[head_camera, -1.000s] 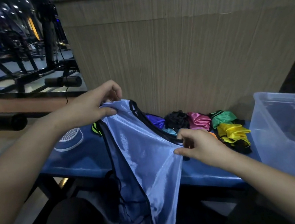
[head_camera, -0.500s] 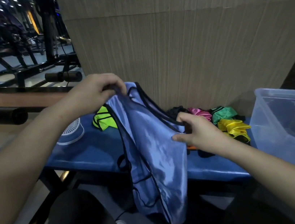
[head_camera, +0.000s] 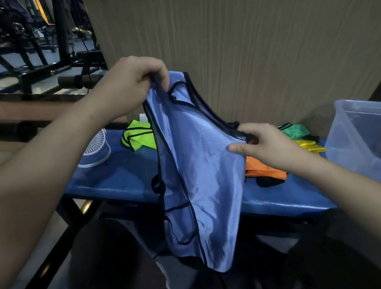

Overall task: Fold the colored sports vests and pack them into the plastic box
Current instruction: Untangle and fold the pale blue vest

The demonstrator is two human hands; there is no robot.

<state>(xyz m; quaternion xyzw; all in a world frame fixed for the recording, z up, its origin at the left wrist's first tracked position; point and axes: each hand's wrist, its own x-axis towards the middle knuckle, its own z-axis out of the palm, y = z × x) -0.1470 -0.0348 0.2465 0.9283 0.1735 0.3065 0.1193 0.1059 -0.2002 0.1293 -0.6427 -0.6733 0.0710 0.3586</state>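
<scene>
A light blue vest (head_camera: 197,167) with black trim hangs in the air over the front edge of the blue bench (head_camera: 121,178). My left hand (head_camera: 127,84) pinches its top strap, high up. My right hand (head_camera: 260,144) grips its right strap edge, lower and to the right. On the bench lie a neon green vest (head_camera: 139,136), an orange vest (head_camera: 264,170), a yellow vest (head_camera: 312,145) and a green vest (head_camera: 292,130). The clear plastic box (head_camera: 346,144) stands at the bench's right end.
A small white fan (head_camera: 96,149) lies on the bench's left part. A wood-panelled wall (head_camera: 243,39) rises right behind the bench. Black gym machines (head_camera: 23,45) stand at the back left. My dark-trousered legs (head_camera: 114,272) are below the bench edge.
Both hands have lifted the light blue vest higher and turned it more upright. The orange vest beneath my right hand has come into view.
</scene>
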